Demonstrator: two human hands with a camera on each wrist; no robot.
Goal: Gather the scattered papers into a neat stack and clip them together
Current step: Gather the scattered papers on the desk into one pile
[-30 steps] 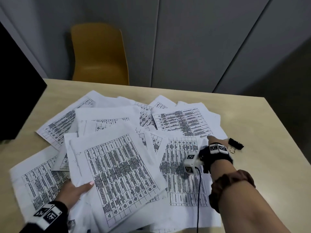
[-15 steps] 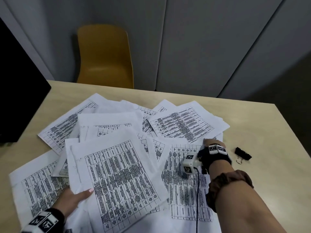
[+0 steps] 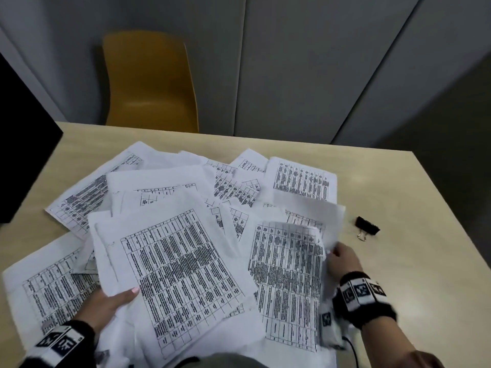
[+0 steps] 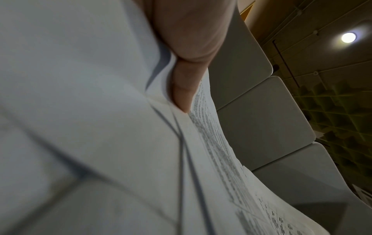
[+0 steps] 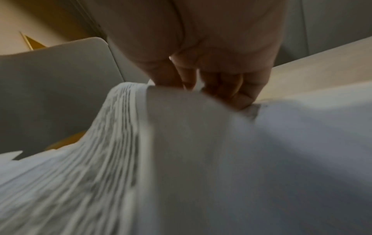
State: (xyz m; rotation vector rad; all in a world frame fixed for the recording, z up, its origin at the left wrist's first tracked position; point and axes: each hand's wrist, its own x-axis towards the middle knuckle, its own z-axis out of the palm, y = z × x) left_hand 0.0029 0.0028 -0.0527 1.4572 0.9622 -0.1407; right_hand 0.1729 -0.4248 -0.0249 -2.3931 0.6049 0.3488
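Observation:
Several printed sheets [image 3: 183, 264] lie fanned and overlapping across the wooden table [image 3: 414, 274]. My left hand [image 3: 111, 304] grips the near-left sheets, its thumb [image 4: 183, 93] on top of them and the other fingers hidden underneath. My right hand [image 3: 342, 258] pinches the right edge of the papers [image 5: 201, 143] and lifts it, so the sheets curl upward there. A black binder clip [image 3: 368, 226] lies on bare table just beyond and to the right of the right hand, untouched.
A yellow chair [image 3: 151, 81] stands behind the table's far edge against grey wall panels. A black monitor [image 3: 24, 144] stands at the left. Bare table shows to the right of the papers [image 3: 300, 181] around the clip.
My right hand has drawn back from the far sheets toward me and taken hold of the papers' right edge, lifting it. The far-right sheet has shifted. The left hand keeps its hold.

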